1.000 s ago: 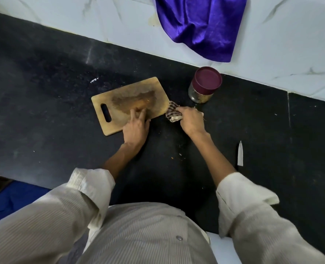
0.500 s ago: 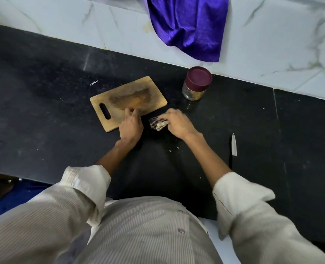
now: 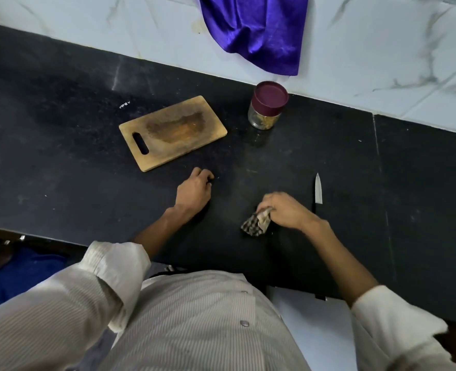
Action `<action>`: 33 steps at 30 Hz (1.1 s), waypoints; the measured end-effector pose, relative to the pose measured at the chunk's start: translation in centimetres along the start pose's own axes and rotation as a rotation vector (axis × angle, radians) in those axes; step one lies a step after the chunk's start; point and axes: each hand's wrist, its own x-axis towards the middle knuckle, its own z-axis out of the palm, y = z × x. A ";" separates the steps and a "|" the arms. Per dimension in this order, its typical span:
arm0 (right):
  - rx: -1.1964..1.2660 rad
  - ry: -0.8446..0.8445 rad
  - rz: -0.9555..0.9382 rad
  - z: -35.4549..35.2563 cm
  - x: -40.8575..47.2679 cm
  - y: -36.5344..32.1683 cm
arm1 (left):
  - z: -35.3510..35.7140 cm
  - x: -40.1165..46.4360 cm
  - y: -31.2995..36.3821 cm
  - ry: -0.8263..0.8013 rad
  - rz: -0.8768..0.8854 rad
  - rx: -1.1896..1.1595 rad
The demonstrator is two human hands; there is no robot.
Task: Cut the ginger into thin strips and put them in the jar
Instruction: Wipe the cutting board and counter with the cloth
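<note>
Landmark: wooden cutting board point(image 3: 173, 132), lying flat on the black countertop point(image 3: 61, 116), handle slot toward the left, a brown stain across its middle; nothing lies on it.
Jar: glass jar point(image 3: 267, 109) with maroon lid on, upright on the countertop to the right of the board, apart from it, just in front of the marble wall edge; yellowish contents show through the glass, too small to identify.
Ginger: no loose ginger visible on the board or countertop.
Left hand: left hand point(image 3: 193, 192) rests on the countertop just in front of the board's near right corner, not touching it; fingers curled under, holding nothing visible.
Right hand: right hand point(image 3: 285, 210) well to the right front of the board, fingers pinching a small checked cloth point(image 3: 256, 223) against the countertop.
Knife: knife point(image 3: 318, 190) lies flat on the countertop just beyond the right hand, blade tip pointing toward the wall; handle largely hidden in shadow.
Other items: purple satin cloth point(image 3: 256, 30) hangs down the marble wall point(image 3: 382, 49) behind the jar.
Obstructions: none between either hand and the board or jar.
</note>
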 end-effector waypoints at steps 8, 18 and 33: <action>0.003 0.237 -0.052 -7.0 10.0 -4.8 | 0.1 -0.5 0.0 0.182 -0.211 -0.304; -0.108 -0.077 -0.070 -2.7 6.6 -4.3 | -0.3 -0.2 -0.7 0.300 -0.326 -0.528; -0.119 0.132 0.008 -7.9 14.5 -4.1 | -0.3 -0.3 -0.4 0.269 -0.336 -0.480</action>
